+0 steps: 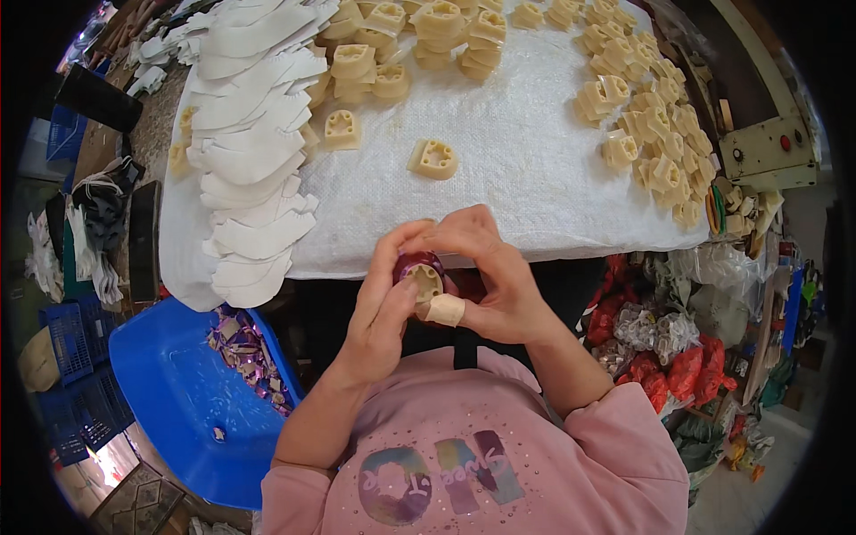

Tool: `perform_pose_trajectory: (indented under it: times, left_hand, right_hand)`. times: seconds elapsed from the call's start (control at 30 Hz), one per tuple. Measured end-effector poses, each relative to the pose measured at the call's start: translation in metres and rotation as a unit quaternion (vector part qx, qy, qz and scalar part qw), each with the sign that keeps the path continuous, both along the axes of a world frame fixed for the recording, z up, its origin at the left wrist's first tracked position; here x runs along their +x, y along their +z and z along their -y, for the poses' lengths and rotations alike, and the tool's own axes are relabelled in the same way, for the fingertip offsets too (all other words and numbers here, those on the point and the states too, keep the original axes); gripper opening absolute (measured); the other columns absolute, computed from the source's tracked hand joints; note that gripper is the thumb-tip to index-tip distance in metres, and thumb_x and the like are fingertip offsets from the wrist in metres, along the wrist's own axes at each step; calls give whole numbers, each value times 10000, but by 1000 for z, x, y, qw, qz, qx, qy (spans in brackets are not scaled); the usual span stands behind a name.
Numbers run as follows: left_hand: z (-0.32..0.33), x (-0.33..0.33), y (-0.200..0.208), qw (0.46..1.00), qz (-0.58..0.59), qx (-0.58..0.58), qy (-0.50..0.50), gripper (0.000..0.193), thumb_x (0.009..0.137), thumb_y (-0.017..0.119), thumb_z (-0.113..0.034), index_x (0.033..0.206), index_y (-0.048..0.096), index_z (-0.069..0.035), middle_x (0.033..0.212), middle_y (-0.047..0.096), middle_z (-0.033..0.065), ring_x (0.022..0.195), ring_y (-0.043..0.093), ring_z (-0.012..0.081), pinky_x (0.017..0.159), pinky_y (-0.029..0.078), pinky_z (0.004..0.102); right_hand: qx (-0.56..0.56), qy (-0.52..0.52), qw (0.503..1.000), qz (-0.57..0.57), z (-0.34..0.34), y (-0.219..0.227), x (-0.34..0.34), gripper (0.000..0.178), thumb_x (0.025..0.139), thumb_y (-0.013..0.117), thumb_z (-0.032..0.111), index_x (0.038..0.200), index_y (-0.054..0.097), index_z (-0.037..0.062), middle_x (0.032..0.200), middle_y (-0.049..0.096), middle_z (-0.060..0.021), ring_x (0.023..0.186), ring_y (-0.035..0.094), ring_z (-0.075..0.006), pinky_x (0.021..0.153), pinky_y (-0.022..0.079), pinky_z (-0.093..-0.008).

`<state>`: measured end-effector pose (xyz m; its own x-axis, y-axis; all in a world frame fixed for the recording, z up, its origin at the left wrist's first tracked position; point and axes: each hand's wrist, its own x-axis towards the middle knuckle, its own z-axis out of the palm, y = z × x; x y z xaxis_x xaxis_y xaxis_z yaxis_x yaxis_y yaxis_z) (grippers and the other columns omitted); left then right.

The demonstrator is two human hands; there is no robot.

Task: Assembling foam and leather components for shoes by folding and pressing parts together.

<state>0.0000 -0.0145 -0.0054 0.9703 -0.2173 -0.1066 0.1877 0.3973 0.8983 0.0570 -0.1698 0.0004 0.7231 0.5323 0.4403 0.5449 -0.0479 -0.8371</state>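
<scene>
Just past the table's front edge, both my hands are closed round a cream plastic shoe heel (428,282). A shiny purple covering (416,259) wraps its outer side, and the hollow cream face is turned up. My left hand (374,303) grips it from the left, with the thumb on its rim. From the right, my right hand (499,276) curls round the far side, and its thumb wears a beige finger wrap (445,310). The fingers hide much of the heel. Nearest on the table stands a bare cream heel (435,159).
White cut sheets (254,152) overlap in a long row along the table's left side. Cream heels (441,22) stand in stacks at the back, and more heels (660,125) line the right. A blue basin (169,392) at lower left holds purple scraps (250,357). Bags (687,366) lie at right.
</scene>
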Motion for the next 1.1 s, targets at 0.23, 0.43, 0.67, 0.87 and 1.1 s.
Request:
perform_pose_trajectory:
  times: [0.23, 0.43, 0.67, 0.87, 1.1]
  left_hand:
    - [11, -5, 4, 996, 44, -53, 60, 760, 933, 390, -518, 1437, 117, -19, 1198, 467, 121, 996, 530, 151, 796, 458, 253]
    - [24, -8, 8, 978, 119, 115, 130, 767, 937, 300, -575, 1379, 226, 47, 1200, 459, 157, 1043, 491, 171, 879, 403, 280]
    - [26, -6, 3, 939, 154, 208, 225, 585, 971, 310, -439, 1277, 342, 57, 1128, 473, 142, 987, 483, 156, 865, 388, 271]
    - [20, 1, -1, 968, 66, 62, 236, 403, 947, 351, -209, 1300, 340, -15, 1054, 479, 82, 918, 473, 100, 814, 403, 252]
    - [24, -7, -12, 961, 107, 135, 217, 442, 951, 387, -241, 1328, 294, -32, 1056, 484, 79, 917, 476, 108, 819, 403, 269]
  right_hand:
    - [117, 88, 910, -388, -6, 8, 2, 199, 875, 575, 144, 1055, 577, 61, 956, 532, -70, 658, 560, -111, 444, 460, -198]
    - [98, 151, 886, -428, -10, -5, 2, 137, 897, 551, 191, 870, 546, 57, 890, 534, -38, 476, 521, -64, 330, 394, -180]
    - [164, 68, 964, -200, -27, -21, -17, 284, 967, 455, 282, 1063, 562, 37, 976, 512, -61, 899, 512, -157, 783, 412, -289]
    - [193, 50, 936, -290, -28, -14, -30, 351, 974, 392, 190, 1284, 447, 35, 1177, 452, -115, 1107, 450, -215, 980, 329, -308]
    - [142, 17, 977, -160, -30, -17, -26, 339, 929, 415, 108, 1252, 486, 35, 1067, 504, -108, 957, 497, -201, 871, 385, -299]
